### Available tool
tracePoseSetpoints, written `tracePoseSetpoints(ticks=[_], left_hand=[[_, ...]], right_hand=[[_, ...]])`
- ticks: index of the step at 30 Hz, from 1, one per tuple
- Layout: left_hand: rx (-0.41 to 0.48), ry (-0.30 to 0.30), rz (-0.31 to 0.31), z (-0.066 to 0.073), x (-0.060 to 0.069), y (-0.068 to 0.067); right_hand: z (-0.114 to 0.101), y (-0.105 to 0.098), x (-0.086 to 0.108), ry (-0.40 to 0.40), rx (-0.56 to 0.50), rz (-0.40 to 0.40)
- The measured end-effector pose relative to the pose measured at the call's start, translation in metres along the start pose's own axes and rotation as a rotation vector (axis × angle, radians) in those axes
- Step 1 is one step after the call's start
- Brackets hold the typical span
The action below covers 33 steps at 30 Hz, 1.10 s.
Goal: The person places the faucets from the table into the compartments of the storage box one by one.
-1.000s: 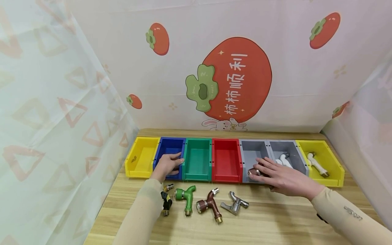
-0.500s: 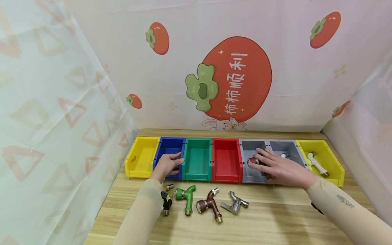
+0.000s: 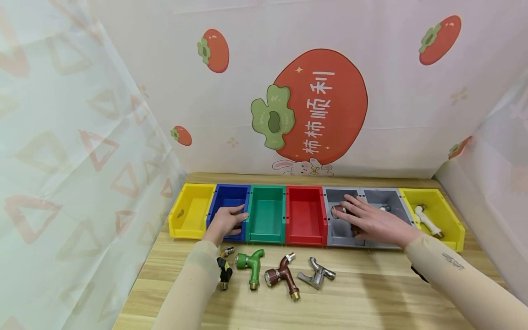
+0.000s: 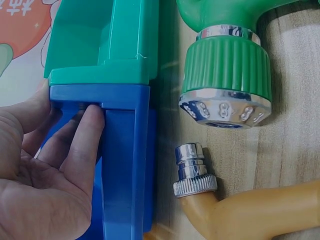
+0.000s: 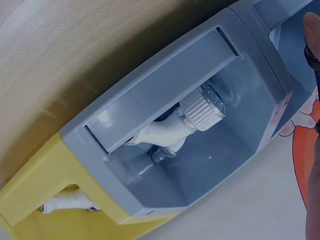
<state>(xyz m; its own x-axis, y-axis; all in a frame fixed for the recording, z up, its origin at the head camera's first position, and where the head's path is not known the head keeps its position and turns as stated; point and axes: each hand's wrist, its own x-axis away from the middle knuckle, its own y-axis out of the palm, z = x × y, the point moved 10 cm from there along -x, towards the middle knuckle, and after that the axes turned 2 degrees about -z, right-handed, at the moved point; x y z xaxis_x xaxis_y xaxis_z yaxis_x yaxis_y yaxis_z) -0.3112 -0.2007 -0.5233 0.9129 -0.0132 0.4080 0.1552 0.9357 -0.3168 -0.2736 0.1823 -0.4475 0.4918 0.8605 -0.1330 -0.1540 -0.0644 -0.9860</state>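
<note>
In the head view my right hand [image 3: 373,221] holds a brown tap [image 3: 338,211] over the left grey bin [image 3: 342,239]; the fingers cover much of it, leaving the ribbed knob in sight. Only the edge of this hand [image 5: 312,32] enters the right wrist view. My left hand [image 3: 224,224] reaches into the blue bin [image 4: 122,165], gripping its side wall beside the green bin [image 4: 100,75]. Below the bins lie a green tap [image 3: 252,268], a second brown tap [image 3: 284,275], a chrome tap [image 3: 317,273], a black tap [image 3: 224,271] and a yellow-brown tap [image 4: 265,210], partly behind my left sleeve.
The bins form one row against the wall. A red bin [image 3: 306,238] stands in the middle, a yellow bin [image 3: 181,233] at the left end. The right grey bin [image 5: 165,90] contains a white tap [image 5: 172,127]; the right-end yellow bin [image 3: 453,224] contains another white tap [image 3: 429,223].
My right hand has shifted left and farther back with the brown tap, deeper over the left grey bin. My left hand stays in the same place.
</note>
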Motion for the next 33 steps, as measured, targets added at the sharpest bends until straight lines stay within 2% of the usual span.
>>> tracePoseSetpoints(ticks=[5,18,33], left_hand=[[-0.001,0.007,0.003,0.001,0.001,0.0],[0.006,0.005,0.001,0.0,-0.002,0.0],[0.01,-0.006,0.006,-0.002,-0.002,0.0]], right_hand=[[0.004,0.003,-0.004,0.04,-0.038,-0.006],[0.019,0.023,-0.004,0.144,-0.097,-0.107],[0.025,0.033,-0.008,0.174,-0.174,-0.152]])
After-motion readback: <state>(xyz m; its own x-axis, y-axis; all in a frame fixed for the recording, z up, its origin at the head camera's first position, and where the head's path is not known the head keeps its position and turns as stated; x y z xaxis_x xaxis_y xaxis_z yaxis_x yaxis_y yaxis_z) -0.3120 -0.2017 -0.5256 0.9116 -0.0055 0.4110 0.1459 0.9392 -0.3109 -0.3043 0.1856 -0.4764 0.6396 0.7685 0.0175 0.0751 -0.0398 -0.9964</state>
